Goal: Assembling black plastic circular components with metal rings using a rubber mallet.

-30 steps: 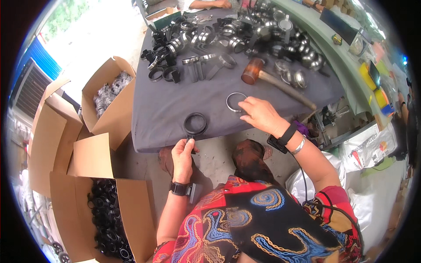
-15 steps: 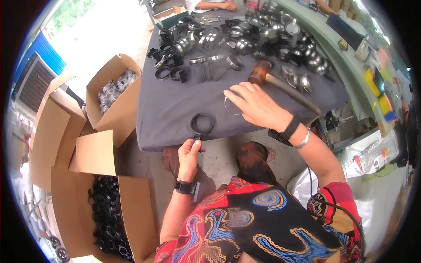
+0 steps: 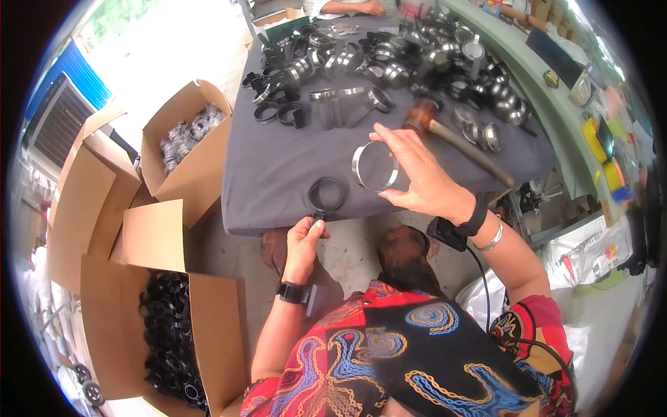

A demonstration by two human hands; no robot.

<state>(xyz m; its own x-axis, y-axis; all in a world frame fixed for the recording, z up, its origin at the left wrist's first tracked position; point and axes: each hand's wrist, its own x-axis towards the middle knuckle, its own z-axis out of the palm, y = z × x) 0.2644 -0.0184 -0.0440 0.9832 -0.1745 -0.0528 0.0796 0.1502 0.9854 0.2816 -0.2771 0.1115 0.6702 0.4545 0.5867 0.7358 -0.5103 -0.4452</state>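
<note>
My right hand (image 3: 425,179) holds a silver metal ring (image 3: 375,167) by its edge, lifted just above the grey cloth-covered table (image 3: 271,174). My left hand (image 3: 303,238) pinches the small tab of a black ring clamp (image 3: 326,196) that lies at the table's near edge. Both wrists wear black bands; a cable runs from the right one.
A wooden mallet (image 3: 445,128) lies right of the silver ring. Several black and silver rings (image 3: 375,55) crowd the far half of the table. Open cardboard boxes stand on the left: one with silver parts (image 3: 184,135), one with black rings (image 3: 167,340). Another person's hand (image 3: 365,7) rests at the far end.
My right hand has picked the silver ring up off the cloth and tilted it upright. My left hand stays at the black clamp on the table's edge.
</note>
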